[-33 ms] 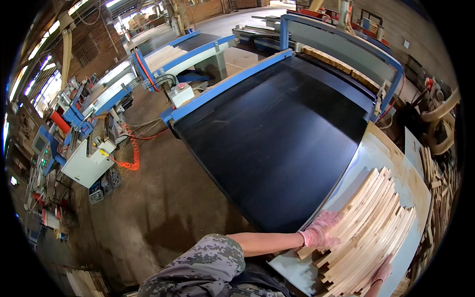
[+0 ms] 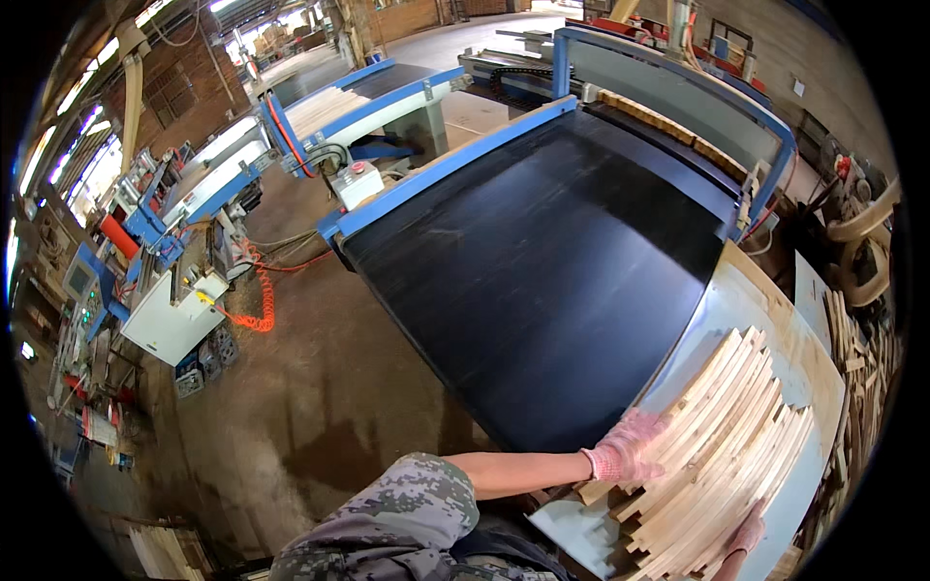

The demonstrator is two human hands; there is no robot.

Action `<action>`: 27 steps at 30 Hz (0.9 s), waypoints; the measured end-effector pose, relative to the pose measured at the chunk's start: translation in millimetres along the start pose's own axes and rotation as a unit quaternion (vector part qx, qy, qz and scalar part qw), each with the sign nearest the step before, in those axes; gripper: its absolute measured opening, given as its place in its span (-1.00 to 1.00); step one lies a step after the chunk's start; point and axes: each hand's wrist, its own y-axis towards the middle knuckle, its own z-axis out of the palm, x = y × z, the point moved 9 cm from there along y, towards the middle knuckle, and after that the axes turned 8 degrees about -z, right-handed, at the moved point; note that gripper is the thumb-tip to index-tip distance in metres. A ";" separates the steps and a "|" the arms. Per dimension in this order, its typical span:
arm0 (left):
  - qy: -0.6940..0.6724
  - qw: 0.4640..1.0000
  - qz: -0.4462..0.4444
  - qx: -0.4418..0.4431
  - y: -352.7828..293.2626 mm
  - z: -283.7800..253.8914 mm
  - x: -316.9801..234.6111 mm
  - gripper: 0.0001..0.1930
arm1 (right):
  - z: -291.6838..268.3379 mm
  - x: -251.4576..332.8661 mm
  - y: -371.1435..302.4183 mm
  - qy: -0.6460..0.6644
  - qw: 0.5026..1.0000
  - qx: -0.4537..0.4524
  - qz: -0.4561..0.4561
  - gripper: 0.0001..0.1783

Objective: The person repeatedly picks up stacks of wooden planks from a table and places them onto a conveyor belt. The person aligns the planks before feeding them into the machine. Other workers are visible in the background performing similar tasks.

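Note:
A bundle of pale wooden strips (image 2: 712,455), laid side by side with uneven ends, lies on a light grey sheet-topped table (image 2: 775,339) at the lower right. My left hand (image 2: 630,447), in a pink and white knit glove, grips the bundle's left edge, its arm reaching across from the left. Against the right edge of the same strips is my right hand (image 2: 746,533), also gloved; its fingers are partly hidden along the wood. Between them the two hands clasp the row of strips.
A wide black conveyor belt (image 2: 542,261) with a blue frame (image 2: 455,165) adjoins the table's left side. Scrap wood (image 2: 867,378) is heaped beyond its right side. A white machine cabinet (image 2: 174,324) with a coiled orange hose (image 2: 263,300) stands left. More strips (image 2: 325,111) lie on a far conveyor.

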 end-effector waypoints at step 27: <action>0.328 0.893 -0.240 -0.192 -69.5 -552.3 441.5 0.03 | 572.1 552.2 -385.3 0.245 0.912 0.273 -0.184 -0.46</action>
